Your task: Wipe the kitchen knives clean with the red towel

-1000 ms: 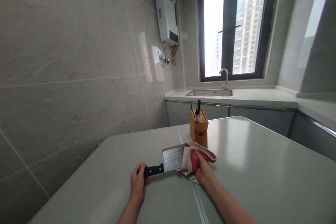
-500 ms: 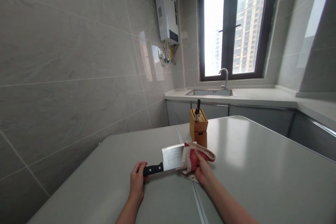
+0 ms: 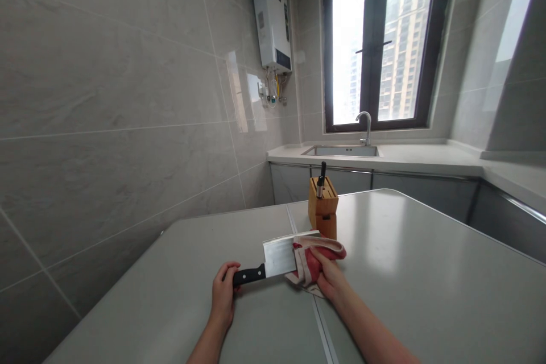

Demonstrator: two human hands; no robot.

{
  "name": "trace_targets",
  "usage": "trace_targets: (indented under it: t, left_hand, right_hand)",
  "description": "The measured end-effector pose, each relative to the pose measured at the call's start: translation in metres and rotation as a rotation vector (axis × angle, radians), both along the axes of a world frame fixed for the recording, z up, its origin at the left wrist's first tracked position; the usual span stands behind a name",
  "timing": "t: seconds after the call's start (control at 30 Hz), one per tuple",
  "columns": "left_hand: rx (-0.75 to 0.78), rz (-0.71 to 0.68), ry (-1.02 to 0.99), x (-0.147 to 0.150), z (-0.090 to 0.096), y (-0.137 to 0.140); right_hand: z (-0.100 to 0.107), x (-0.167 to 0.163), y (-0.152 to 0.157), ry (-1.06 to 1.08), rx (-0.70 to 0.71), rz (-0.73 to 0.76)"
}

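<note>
A cleaver (image 3: 279, 255) with a broad steel blade and a black riveted handle is held above the grey table (image 3: 170, 296). My left hand (image 3: 224, 290) is closed around the end of its handle. In my right hand (image 3: 328, 274) a red and cream cloth (image 3: 313, 264) is bunched, pressed against the blade's far right part. The cloth covers the lower right of the blade, while the top edge shows above it. Fingers behind the cloth are hidden.
A wooden knife block (image 3: 323, 205) with black-handled tools in it stands just behind the blade. Farther back are a counter with a sink (image 3: 341, 151) and a faucet (image 3: 365, 125). A tiled wall (image 3: 128, 170) runs along the left.
My right hand has slid the cloth slightly down and left across the blade, so more of the top edge shows. The left hand and cleaver stay in place.
</note>
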State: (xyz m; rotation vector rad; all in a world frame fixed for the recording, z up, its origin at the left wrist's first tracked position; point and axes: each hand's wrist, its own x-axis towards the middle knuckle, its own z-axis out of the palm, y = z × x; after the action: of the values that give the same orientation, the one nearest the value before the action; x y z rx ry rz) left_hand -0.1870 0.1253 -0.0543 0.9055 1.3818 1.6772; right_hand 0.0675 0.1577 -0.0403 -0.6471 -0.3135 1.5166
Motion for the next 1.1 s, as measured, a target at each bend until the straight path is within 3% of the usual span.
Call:
trace_targets:
  t: [0.27, 0.83, 1.1]
  left_hand:
    - [-0.006, 0.004, 0.016, 0.001, 0.001, -0.001]
    - [-0.013, 0.023, -0.018, 0.000, 0.003, -0.001]
    - [0.013, 0.019, -0.012, 0.001, 0.005, -0.003]
  right_hand:
    - [0.004, -0.001, 0.000, 0.082, -0.030, 0.018]
    - [-0.009, 0.003, 0.004, -0.089, 0.039, 0.086]
    - [-0.001, 0.002, -0.001, -0.107, 0.001, 0.062]
